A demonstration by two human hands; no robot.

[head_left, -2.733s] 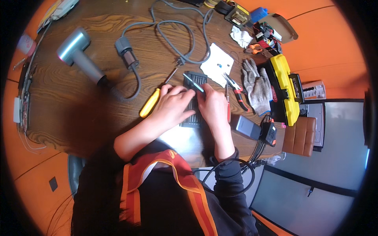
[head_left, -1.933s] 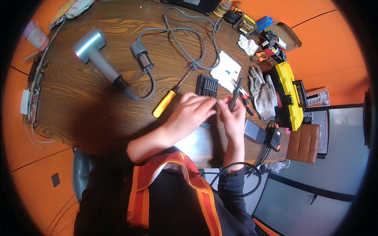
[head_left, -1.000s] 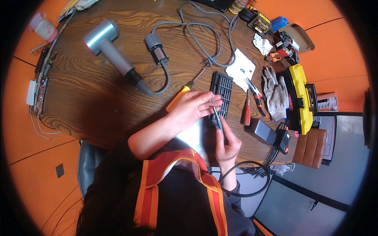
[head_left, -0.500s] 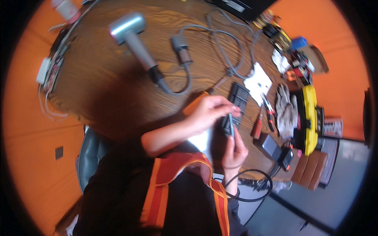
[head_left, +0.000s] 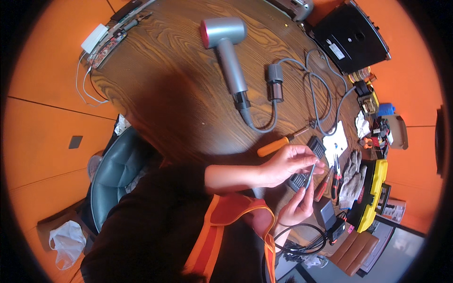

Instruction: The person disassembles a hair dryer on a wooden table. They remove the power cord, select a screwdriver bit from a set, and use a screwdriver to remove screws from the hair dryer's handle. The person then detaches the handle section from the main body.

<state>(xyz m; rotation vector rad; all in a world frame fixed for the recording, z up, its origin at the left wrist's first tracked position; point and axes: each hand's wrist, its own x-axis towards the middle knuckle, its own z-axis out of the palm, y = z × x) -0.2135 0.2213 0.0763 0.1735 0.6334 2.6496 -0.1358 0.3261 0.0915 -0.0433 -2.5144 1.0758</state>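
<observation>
My left hand reaches across from the left, its fingers pinched at the upper end of a thin grey strip-like piece. Lower down, my right hand grips the same piece between thumb and fingers. The piece is narrow in this view, so its exact kind does not show. Just behind both hands lies a black ridged block, partly covered by them. A screwdriver with an orange handle rests on the table beyond my left hand.
A grey hair dryer with its coiled cable lies on the wooden table. Pliers, a red-handled screwdriver, gloves and a yellow-black toolbox stand at right. A black cable loop runs near my right wrist.
The whole view has swung, so the table, the hair dryer and both hands appear further right and lower. Both hands keep their hold on the thin grey piece.
</observation>
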